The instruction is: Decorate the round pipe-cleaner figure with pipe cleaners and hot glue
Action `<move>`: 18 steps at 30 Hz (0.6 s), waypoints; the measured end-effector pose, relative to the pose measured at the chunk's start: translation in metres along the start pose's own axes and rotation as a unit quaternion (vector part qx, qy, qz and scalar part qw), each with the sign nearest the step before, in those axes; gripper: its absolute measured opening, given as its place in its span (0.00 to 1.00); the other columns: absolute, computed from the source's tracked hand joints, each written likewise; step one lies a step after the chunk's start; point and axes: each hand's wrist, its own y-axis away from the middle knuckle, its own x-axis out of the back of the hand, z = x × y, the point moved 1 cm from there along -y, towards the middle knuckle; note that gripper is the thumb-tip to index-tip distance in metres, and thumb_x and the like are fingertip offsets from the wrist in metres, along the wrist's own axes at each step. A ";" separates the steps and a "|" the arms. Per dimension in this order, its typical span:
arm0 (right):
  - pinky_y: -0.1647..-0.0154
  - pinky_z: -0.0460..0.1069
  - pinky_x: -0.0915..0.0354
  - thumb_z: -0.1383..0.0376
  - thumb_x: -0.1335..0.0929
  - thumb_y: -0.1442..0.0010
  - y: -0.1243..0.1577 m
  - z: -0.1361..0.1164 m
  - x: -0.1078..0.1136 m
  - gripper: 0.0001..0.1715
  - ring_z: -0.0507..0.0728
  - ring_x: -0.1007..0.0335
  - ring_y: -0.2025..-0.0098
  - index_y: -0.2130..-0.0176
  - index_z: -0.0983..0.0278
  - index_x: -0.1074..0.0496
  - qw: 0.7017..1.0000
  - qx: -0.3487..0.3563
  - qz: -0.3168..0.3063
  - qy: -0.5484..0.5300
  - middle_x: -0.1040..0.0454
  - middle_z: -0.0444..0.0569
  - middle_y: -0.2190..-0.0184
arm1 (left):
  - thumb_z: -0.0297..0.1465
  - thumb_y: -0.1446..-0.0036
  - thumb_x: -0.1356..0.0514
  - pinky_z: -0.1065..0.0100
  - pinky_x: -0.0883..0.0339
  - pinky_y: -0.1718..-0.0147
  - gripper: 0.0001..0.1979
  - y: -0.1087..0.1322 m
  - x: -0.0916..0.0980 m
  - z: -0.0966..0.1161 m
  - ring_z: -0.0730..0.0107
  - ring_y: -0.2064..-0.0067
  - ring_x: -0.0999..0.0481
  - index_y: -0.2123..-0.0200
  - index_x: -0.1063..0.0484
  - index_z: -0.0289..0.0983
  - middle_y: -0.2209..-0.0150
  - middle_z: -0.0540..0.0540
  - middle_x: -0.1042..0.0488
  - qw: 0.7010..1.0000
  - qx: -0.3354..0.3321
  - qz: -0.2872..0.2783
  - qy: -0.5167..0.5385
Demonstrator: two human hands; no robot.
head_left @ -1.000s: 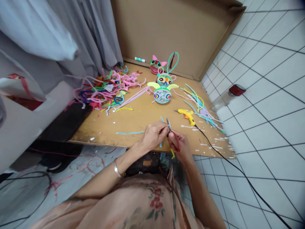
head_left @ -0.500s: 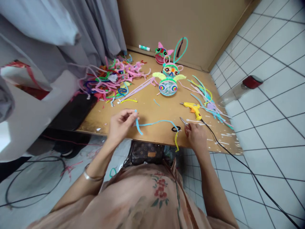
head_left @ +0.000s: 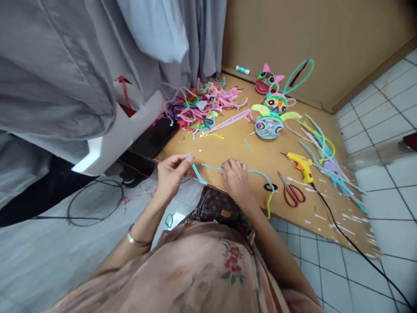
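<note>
My left hand (head_left: 174, 172) pinches a short light-blue pipe cleaner (head_left: 199, 174) between thumb and fingertips, its free end hanging down to the right over the table edge. My right hand (head_left: 235, 177) is closed over a longer light-blue pipe cleaner (head_left: 259, 172) lying on the table; the strand shows on both sides of it. Its far end meets a black ring (head_left: 270, 187) and a yellow pipe cleaner (head_left: 269, 205) at the table's front edge. Scissors with red handles (head_left: 292, 192) lie to the right of my right hand, blades slightly apart.
A yellow glue gun (head_left: 301, 165) with a black cord lies at right, beside a bundle of pipe cleaners (head_left: 329, 158). Decorated figures (head_left: 269, 126) stand at the back. A tangled pile of pipe cleaners (head_left: 208, 104), a black flat object (head_left: 154, 139) and a glue stick (head_left: 243, 70) are also there.
My right hand has let go of the scissors, which now lie on the table, and has moved left onto the long blue pipe cleaner. The camera view has turned left.
</note>
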 end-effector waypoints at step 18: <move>0.69 0.47 0.41 0.58 0.37 0.39 0.028 0.035 0.058 0.12 0.53 0.34 0.73 0.71 0.61 0.32 0.932 -0.165 0.216 -0.241 0.29 0.42 0.77 | 0.41 0.61 0.27 0.75 0.41 0.77 0.20 -0.013 -0.134 0.002 0.83 0.78 0.36 0.67 0.20 0.33 0.76 0.51 0.25 0.960 0.065 -0.157 0.224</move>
